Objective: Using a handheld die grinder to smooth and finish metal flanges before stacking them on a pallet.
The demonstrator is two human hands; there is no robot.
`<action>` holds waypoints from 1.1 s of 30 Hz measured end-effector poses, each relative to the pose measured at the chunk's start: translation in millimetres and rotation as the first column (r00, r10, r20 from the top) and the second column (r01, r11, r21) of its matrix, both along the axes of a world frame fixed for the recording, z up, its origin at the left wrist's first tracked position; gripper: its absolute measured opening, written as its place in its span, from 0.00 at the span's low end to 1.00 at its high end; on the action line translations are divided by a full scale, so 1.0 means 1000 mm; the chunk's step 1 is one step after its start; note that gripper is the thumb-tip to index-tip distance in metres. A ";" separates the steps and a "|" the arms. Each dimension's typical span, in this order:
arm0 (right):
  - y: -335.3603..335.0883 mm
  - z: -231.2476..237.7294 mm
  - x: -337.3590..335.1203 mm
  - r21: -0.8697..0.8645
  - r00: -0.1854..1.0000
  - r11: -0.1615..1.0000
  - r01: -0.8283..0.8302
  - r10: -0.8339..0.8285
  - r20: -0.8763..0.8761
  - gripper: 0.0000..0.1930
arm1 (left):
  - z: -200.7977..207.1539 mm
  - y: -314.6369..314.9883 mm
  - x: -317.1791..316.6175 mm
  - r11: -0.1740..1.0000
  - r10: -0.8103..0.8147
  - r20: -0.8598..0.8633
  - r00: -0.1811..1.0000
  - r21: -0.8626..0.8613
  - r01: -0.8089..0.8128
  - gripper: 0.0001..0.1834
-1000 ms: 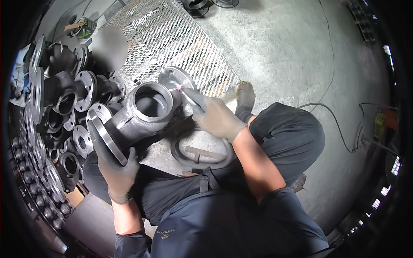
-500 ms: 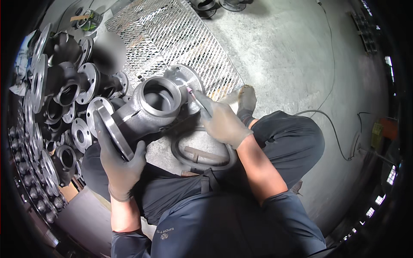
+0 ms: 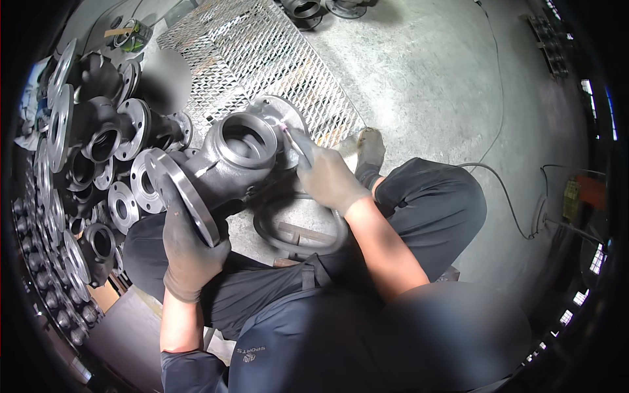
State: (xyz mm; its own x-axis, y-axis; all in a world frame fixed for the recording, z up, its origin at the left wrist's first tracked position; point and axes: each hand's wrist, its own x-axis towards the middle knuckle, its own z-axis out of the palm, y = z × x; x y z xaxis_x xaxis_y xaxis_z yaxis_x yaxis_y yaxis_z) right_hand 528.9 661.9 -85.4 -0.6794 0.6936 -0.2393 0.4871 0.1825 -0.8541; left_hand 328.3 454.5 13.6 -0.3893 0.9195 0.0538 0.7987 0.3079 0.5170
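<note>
A grey cast-metal valve body [image 3: 213, 160] with a round open neck rests tilted between my bent legs. My gloved left hand [image 3: 191, 254] is closed round the rim of its near flange [image 3: 171, 187], the fingers partly hidden behind the disc. In my gloved right hand [image 3: 333, 178] is a slim pen-shaped grinder [image 3: 288, 136] with a pinkish tip. The tip touches, or nearly touches, the inner side of the far flange [image 3: 296, 114], where a bright spot shows. Most of the grinder's body is covered by my fingers.
Many similar flanged valve bodies [image 3: 105, 134] are piled along the left. A textured metal plate [image 3: 262, 59] lies ahead. Below the workpiece, a dark hose [image 3: 262, 232] loops on the floor. A can [image 3: 134, 36] stands far left, and a cable [image 3: 508, 209] runs on the right.
The valve body has turned a little, its near flange shifting right and down with my left hand. My right hand has moved slightly left with the grinder, staying at the far flange.
</note>
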 end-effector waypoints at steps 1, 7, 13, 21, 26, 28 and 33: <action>0.002 -0.003 -0.004 0.001 1.000 1.000 -0.004 0.004 -0.007 0.29 | 0.001 0.000 0.001 1.000 0.004 -0.007 1.000 0.001 -0.004 0.65; -0.009 -0.001 0.015 -0.052 0.993 0.995 -0.083 0.087 0.085 0.29 | 0.022 0.023 -0.003 0.992 0.071 -0.055 0.996 0.110 -0.065 0.67; -0.023 0.017 0.037 -0.136 0.999 0.990 -0.046 0.049 0.023 0.28 | 0.031 0.042 -0.015 0.887 0.323 0.496 0.806 0.138 -0.441 0.59; -0.001 0.009 0.017 0.033 0.999 0.999 -0.040 0.041 -0.026 0.27 | 0.025 0.032 -0.006 0.941 0.236 0.280 0.931 0.175 -0.291 0.68; 0.021 0.000 -0.009 0.014 0.996 0.998 -0.060 0.059 0.059 0.26 | 0.013 0.012 -0.004 0.988 0.077 0.070 0.995 0.128 -0.086 0.70; 0.022 -0.004 -0.015 0.165 0.995 0.985 -0.058 0.071 -0.075 0.25 | 0.007 0.003 -0.004 0.996 0.040 -0.016 0.999 0.086 -0.038 0.68; 0.013 -0.009 -0.016 0.071 0.997 0.994 -0.081 0.082 -0.006 0.25 | 0.004 -0.007 -0.006 0.993 0.114 0.195 0.974 -0.058 -0.104 0.70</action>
State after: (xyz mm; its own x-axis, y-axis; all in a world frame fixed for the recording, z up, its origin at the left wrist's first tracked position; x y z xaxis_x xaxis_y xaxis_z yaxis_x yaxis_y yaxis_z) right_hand 513.1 675.2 -94.8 -0.7363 0.6506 -0.1858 0.4608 0.2810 -0.8418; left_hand 321.8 447.1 18.0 -0.4861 0.8706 -0.0763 0.6427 0.4153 0.6438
